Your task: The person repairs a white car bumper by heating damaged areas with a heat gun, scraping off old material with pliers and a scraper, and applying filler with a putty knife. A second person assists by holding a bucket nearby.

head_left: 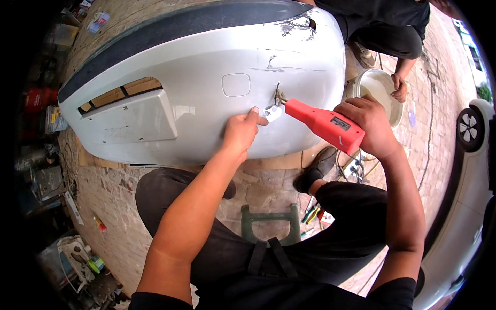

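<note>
A silver-white car bumper [201,108] with a dark grey strip along its far edge lies before me. My right hand [368,124] grips a red plastic welding gun [325,123] from above. The gun's metal tip is at a dark crack in the bumper's surface, touching it or very close. Just left of the tip, my left hand [242,132] rests on the bumper, fingers curled and thumb raised. Beside its fingertips is a small bright white patch [272,113]; whether it is a loose piece or a mark, I cannot tell. Scratches and dark scuffs run farther up the bumper.
Another person [387,31] crouches at the far right, a hand at the rim of a white bucket [395,118]. A green stool [269,219] stands between my legs, with pliers [311,213] and a power strip [351,169] nearby. Clutter lines the left; a white car [460,206] is at right.
</note>
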`<act>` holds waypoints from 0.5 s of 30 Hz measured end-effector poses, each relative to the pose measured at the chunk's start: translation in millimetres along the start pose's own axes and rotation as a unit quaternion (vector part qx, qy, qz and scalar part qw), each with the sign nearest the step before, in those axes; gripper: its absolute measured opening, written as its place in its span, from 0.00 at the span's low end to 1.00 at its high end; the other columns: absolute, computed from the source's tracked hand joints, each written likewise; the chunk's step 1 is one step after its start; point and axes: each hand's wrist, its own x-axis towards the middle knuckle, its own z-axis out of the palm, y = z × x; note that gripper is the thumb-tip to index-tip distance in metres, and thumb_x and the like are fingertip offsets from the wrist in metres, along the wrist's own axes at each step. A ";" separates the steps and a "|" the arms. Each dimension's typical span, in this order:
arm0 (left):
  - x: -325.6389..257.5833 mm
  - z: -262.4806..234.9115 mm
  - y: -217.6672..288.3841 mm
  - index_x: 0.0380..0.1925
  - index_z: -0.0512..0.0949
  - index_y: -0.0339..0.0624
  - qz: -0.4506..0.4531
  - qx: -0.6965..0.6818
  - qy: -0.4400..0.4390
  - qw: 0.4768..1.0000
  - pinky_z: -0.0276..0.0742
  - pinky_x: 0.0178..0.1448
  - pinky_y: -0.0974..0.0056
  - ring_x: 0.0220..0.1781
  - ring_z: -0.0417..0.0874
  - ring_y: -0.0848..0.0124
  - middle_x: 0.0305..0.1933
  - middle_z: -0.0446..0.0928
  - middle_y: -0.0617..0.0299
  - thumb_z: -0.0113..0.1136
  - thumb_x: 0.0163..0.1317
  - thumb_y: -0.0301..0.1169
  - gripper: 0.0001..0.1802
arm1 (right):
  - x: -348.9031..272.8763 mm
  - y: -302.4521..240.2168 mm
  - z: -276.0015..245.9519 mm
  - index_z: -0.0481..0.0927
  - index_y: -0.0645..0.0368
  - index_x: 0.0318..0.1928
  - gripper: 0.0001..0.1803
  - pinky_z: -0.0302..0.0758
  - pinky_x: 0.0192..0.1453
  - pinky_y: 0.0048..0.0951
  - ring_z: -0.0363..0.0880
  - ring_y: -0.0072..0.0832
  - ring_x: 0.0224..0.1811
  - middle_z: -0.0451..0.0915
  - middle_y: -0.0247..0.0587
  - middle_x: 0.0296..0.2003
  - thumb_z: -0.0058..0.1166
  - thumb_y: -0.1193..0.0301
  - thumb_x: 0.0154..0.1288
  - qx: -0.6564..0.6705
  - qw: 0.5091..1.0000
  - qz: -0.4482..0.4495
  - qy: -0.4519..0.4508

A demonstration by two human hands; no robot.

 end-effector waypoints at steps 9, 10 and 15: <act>-2.5 1.3 3.0 0.49 0.86 0.27 0.000 0.002 0.004 1.000 0.47 0.20 0.70 0.18 0.50 0.85 0.19 0.55 0.79 0.50 0.83 0.48 0.30 | 0.9 6.3 3.0 0.84 0.53 0.41 0.12 0.75 0.46 0.42 0.84 0.43 0.39 0.83 0.39 0.32 0.65 0.67 0.56 0.003 1.000 0.007 0.000; -2.2 1.5 3.4 0.49 0.86 0.27 0.000 0.001 0.005 1.000 0.47 0.20 0.70 0.18 0.50 0.85 0.19 0.55 0.79 0.50 0.83 0.48 0.30 | 0.5 8.1 3.8 0.84 0.53 0.41 0.12 0.75 0.46 0.42 0.84 0.44 0.39 0.83 0.40 0.32 0.65 0.67 0.56 0.004 1.000 0.008 0.000; -1.8 2.3 5.0 0.50 0.86 0.28 -0.001 0.002 0.005 1.000 0.47 0.20 0.70 0.18 0.50 0.84 0.19 0.55 0.79 0.49 0.83 0.48 0.30 | 0.8 12.4 7.5 0.83 0.54 0.40 0.11 0.76 0.48 0.44 0.84 0.46 0.40 0.83 0.41 0.32 0.64 0.67 0.57 0.009 1.000 0.017 0.000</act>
